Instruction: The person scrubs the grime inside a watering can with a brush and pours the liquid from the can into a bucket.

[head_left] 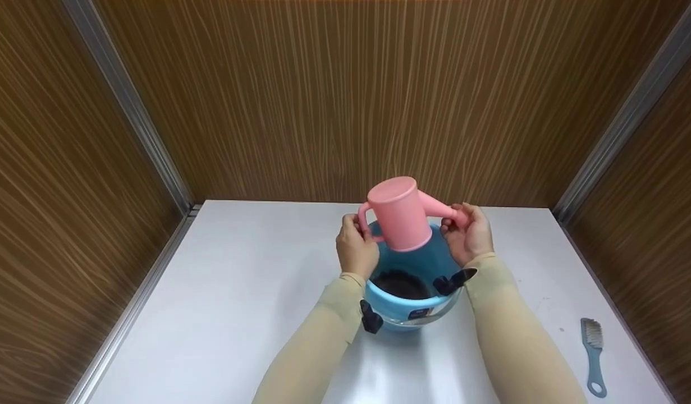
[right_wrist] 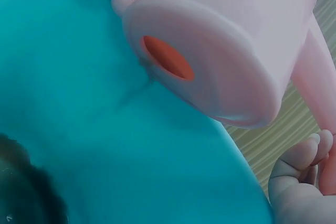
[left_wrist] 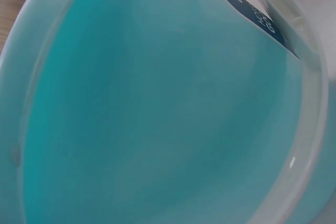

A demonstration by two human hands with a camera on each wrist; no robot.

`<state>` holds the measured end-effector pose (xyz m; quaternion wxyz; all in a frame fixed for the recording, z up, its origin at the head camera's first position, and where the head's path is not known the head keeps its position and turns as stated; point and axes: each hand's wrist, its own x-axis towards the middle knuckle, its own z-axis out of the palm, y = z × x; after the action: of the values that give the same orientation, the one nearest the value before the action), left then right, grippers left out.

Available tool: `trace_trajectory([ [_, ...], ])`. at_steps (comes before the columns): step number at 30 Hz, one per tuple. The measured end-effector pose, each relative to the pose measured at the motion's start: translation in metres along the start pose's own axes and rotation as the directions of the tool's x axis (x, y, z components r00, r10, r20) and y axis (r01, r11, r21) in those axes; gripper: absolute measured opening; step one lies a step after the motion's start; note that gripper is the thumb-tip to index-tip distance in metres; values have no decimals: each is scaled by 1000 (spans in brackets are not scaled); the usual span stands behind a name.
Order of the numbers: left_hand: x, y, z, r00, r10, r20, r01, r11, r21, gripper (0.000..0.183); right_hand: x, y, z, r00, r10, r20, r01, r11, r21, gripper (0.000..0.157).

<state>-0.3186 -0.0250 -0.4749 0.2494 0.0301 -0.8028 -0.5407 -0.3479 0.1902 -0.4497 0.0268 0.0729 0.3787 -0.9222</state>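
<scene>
A pink watering can is held tilted, base upward, over a light blue bucket. My left hand grips its looped handle. At the other side my right hand holds the end of the spout, thumb and fingers curled round it. In the right wrist view, an oval orange opening in the can faces down toward the bucket's inside. A dark round patch shows at the bottom of the bucket. The left wrist view is filled by the bucket's blue wall, with a clear band and a dark label.
A grey-blue brush with pale bristles lies at the right of the white table. Wood-grained panels stand behind and on both sides, joined by metal edge strips.
</scene>
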Motion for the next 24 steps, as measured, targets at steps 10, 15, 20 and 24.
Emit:
trace_trajectory([
  [10, 0, 3, 2, 998, -40, 42, 42, 998, -38, 21, -1, -3, -1, 1000, -3, -19, 3, 1000, -7, 27],
  [15, 0, 2, 3, 1000, -14, 24, 14, 1000, -2, 21, 0, -2, -2, 1000, -11, -18, 11, 1000, -3, 26],
  [20, 1, 2, 3, 1000, 4, 1, -4, 999, 34, 20, 2, -3, -2, 1000, -14, -11, 15, 1000, 9, 25],
  [24, 1, 2, 3, 1000, -6, 7, 6, 999, 35, 20, 3, -2, -2, 1000, -6, -14, 6, 1000, 12, 25],
])
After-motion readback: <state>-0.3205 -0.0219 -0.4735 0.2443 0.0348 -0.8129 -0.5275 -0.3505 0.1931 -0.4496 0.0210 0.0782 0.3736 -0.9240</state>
